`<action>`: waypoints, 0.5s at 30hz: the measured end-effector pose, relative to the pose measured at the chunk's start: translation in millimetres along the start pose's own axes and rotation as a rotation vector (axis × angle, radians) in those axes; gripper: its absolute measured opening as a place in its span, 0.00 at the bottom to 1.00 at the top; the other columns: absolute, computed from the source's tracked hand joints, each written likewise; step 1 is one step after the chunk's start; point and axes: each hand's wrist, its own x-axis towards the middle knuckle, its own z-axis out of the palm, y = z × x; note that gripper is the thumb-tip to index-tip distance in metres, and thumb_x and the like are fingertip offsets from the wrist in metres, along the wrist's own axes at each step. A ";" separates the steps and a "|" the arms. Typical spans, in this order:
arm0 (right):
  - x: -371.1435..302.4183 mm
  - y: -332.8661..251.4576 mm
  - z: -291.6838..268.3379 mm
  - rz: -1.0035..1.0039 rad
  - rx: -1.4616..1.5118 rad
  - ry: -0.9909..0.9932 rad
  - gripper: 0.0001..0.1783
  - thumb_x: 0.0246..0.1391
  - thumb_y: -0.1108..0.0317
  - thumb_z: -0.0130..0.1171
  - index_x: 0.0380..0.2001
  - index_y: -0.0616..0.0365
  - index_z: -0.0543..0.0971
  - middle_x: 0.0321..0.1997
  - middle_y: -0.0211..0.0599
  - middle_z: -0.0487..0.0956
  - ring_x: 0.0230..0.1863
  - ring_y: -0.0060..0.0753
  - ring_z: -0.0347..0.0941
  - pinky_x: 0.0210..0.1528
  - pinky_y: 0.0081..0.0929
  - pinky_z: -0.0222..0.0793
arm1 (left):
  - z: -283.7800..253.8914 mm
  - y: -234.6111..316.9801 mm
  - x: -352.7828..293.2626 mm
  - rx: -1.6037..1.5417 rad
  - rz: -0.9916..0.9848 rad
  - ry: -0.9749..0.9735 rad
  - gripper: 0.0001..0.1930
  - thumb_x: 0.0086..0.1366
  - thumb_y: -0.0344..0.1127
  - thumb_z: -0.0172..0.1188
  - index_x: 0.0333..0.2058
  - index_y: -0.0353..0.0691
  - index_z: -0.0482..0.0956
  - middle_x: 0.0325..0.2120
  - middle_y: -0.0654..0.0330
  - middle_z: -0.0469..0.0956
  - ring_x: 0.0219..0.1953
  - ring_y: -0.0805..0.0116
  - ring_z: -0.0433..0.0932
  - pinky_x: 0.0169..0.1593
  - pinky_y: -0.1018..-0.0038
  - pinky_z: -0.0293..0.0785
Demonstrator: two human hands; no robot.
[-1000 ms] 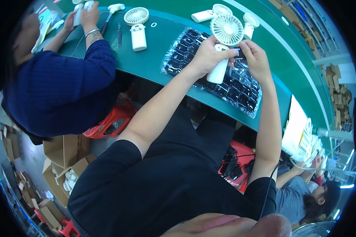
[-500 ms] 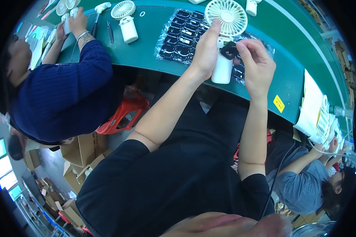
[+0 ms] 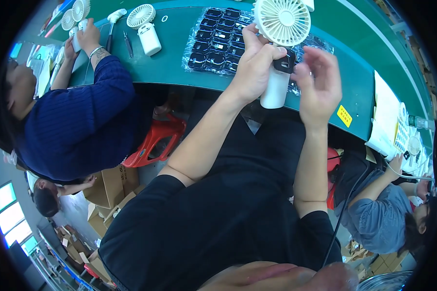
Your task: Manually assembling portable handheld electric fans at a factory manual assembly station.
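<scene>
My left hand [image 3: 252, 68] is wrapped around a white handheld fan [image 3: 275, 91], its round slatted head [image 3: 284, 20] pointing away from me. A black plastic piece with a cut-out [image 3: 285, 63] lies across the fan's neck, under my left thumb. Just right of that piece, my right hand [image 3: 321, 89] is raised with fingers apart, a little blurred, and nothing shows in it. Behind the fan, rows of similar black plastic parts [image 3: 218, 41] rest on clear plastic wrap; both hands and the fan cover some of them.
On the green table [image 3: 175, 63], another white fan [image 3: 149, 40] lies left, near tweezers [image 3: 127, 44], a dark-handled tool [image 3: 110, 34] and a white ring [image 3: 165, 18]. A co-worker in blue [image 3: 82, 116] sits left, another in grey [image 3: 378, 213] right. Papers [image 3: 381, 111] overhang the right edge.
My right hand has let go of the black piece and opened beside it. The piece now sits against the fan's neck, with my left thumb down on it.
</scene>
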 end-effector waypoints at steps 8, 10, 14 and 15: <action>-11.3 0.4 -2.9 -0.289 -0.208 -0.090 0.23 0.43 0.74 0.77 0.46 0.62 0.84 0.45 0.36 0.76 0.35 0.25 0.72 0.35 0.20 0.71 | -4.4 -5.8 -7.6 -0.036 0.081 -0.081 0.30 0.63 0.31 0.49 0.63 0.39 0.51 0.50 0.45 0.71 0.40 0.53 0.82 0.41 0.62 0.85; -12.4 -1.8 -3.9 -0.297 -0.221 -0.091 0.24 0.42 0.74 0.77 0.47 0.61 0.84 0.45 0.37 0.76 0.35 0.25 0.72 0.35 0.20 0.71 | -4.8 -1.2 -10.7 -0.042 0.069 -0.133 0.33 0.62 0.30 0.50 0.65 0.41 0.49 0.51 0.44 0.72 0.40 0.51 0.82 0.41 0.61 0.84; -17.0 -7.9 -5.0 -0.312 -0.248 -0.101 0.26 0.41 0.73 0.77 0.48 0.61 0.84 0.45 0.37 0.76 0.36 0.26 0.71 0.35 0.21 0.71 | -0.8 7.8 -14.4 -0.159 -0.009 -0.203 0.36 0.58 0.24 0.53 0.62 0.41 0.43 0.59 0.49 0.64 0.58 0.65 0.71 0.57 0.69 0.74; -17.8 -8.9 -5.4 -0.309 -0.252 -0.104 0.26 0.41 0.73 0.78 0.48 0.61 0.84 0.45 0.37 0.75 0.37 0.26 0.71 0.35 0.21 0.71 | 0.3 6.8 -15.1 -0.158 -0.008 -0.203 0.36 0.58 0.24 0.53 0.62 0.41 0.43 0.59 0.49 0.64 0.58 0.65 0.71 0.57 0.69 0.74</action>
